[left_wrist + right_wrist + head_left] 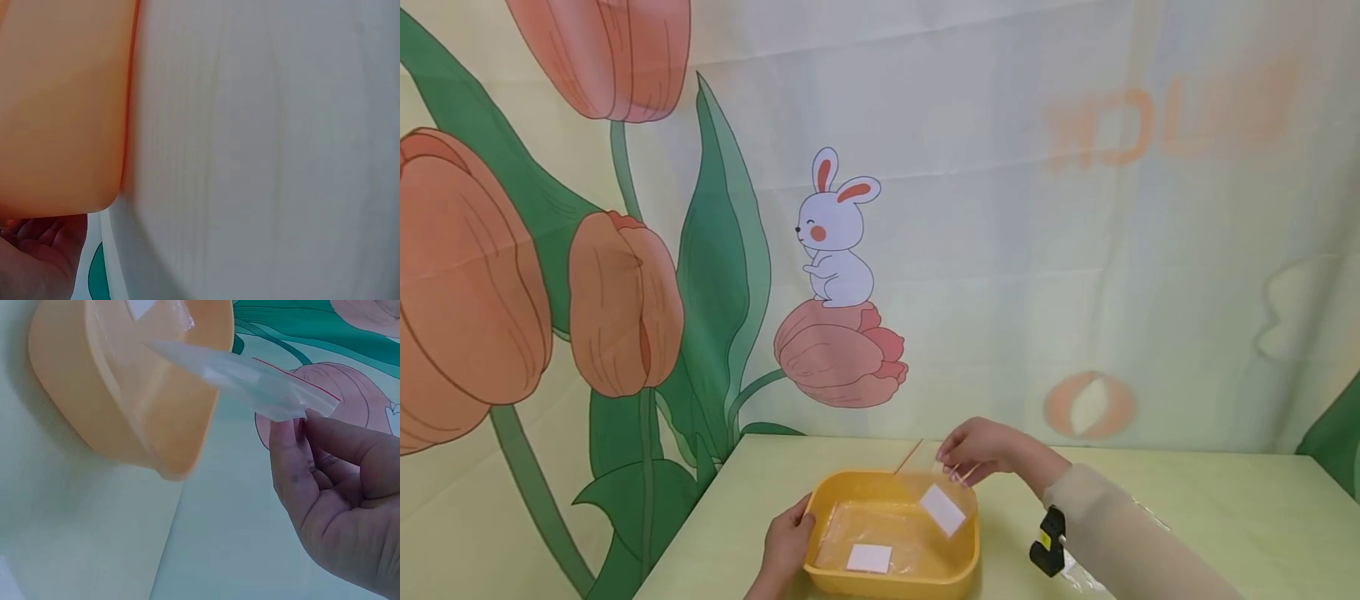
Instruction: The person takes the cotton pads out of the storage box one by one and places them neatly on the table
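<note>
A yellow plastic basin (891, 585) stands on the table. My left hand (787, 535) grips its left side, thumb at the rim; in the left wrist view this hand (44, 253) is partly hidden by the basin wall. Over the basin's far right corner, my right hand (983, 450) pinches a clear zip bag (250, 381) by its red-lined top edge. A white label (943, 510) shows on that bag, which hangs tilted above the basin floor. Inside the basin lies clear plastic (857, 521) with another white label (869, 558).
A pale green-yellow tabletop (1210, 508) runs back to a printed curtain (962, 292) with tulips and a rabbit. Some shiny clear plastic (1081, 577) lies on the table right of the basin, partly behind the right sleeve (1138, 533). A black wrist device (1049, 542) sits at that sleeve.
</note>
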Available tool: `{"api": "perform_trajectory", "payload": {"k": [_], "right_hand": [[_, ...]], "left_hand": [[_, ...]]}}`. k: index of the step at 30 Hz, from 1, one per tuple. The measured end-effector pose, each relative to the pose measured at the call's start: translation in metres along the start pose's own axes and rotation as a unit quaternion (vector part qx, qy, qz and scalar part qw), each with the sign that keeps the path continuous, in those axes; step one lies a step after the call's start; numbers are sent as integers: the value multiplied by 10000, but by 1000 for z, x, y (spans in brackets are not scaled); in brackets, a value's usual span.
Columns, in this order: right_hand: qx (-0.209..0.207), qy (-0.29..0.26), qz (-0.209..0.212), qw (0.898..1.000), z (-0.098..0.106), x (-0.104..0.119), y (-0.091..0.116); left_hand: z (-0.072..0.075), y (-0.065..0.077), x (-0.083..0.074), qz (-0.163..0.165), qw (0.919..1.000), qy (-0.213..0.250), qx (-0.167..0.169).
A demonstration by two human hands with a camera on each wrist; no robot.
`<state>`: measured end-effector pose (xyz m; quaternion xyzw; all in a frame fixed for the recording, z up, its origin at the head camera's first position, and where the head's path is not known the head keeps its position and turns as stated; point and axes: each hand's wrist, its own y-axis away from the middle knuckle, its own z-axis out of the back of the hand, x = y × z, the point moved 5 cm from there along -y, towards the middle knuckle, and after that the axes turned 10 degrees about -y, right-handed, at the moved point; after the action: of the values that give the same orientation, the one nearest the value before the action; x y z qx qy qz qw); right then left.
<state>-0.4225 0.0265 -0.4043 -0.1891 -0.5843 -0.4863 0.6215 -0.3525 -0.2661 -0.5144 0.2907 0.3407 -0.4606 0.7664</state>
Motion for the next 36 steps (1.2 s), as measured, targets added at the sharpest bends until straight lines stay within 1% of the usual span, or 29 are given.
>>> {"api": "perform_trajectory", "payload": {"k": [9,18,22,27,32,36], "right_hand": [[14,-357,392,9986,28,-11,22],[67,-826,624,9946,56,-31,50],[181,-1190,744,9899,68,-48,64],[231,-1607,800,9835,81,-75,80],[235,-1825,771,9799,91,-101,93],[263,-1980,751,9770,96,-120,101]], "left_hand": [[-2,-1,0,-5,10000,-57,19],[-3,-3,2,-40,10000,-4,-17],[-3,-2,2,-58,10000,25,-30],[-1,-2,2,-45,10000,-17,-61],[-2,-2,2,-6,10000,0,-19],[-2,-2,3,-9,10000,37,2]]}}
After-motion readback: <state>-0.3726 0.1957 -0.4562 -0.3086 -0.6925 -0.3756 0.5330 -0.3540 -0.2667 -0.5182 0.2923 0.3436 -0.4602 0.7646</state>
